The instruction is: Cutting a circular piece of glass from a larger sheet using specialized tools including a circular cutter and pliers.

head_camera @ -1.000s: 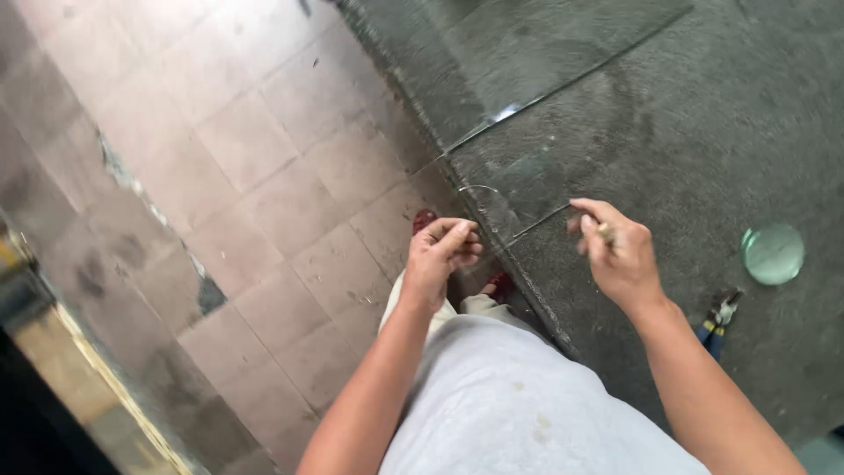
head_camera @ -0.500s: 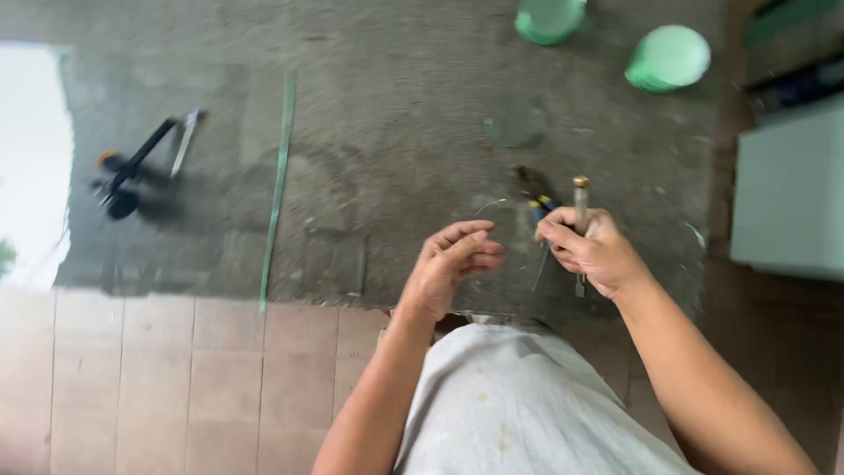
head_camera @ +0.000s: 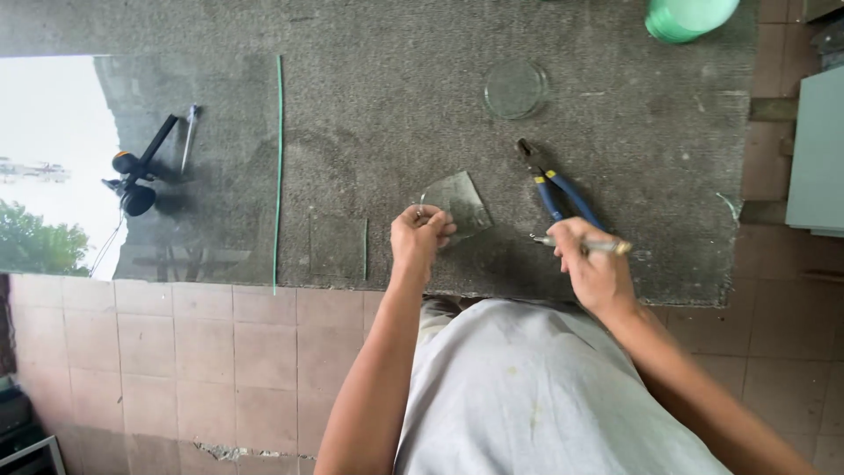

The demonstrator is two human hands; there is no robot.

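The person's face and upper body are out of view; only a grey shirt (head_camera: 527, 396) and two bare forearms show from above. The green tub (head_camera: 690, 16) at the top edge is cut off, and so is the pale panel (head_camera: 818, 149) at the right. A large glass sheet (head_camera: 176, 167) on the left mirrors sky and trees, so its surface is hard to read; a black tool (head_camera: 136, 176) lies on it, its shape unclear.

The left hand (head_camera: 420, 239) is pinched shut on the near corner of a small glass piece (head_camera: 457, 204), which lies flat on the grey carpeted table (head_camera: 387, 114) and reaches away from the fingers to the upper right. The right hand (head_camera: 591, 268), well apart from the left, is closed around a thin metal cutter (head_camera: 580, 244), held roughly level with its tip pointing left toward the glass piece but not touching it. Blue-handled pliers (head_camera: 554, 189) lie just beyond the right hand, between it and a round glass disc (head_camera: 515, 89). Another small pane (head_camera: 338, 248) lies left of the left hand.
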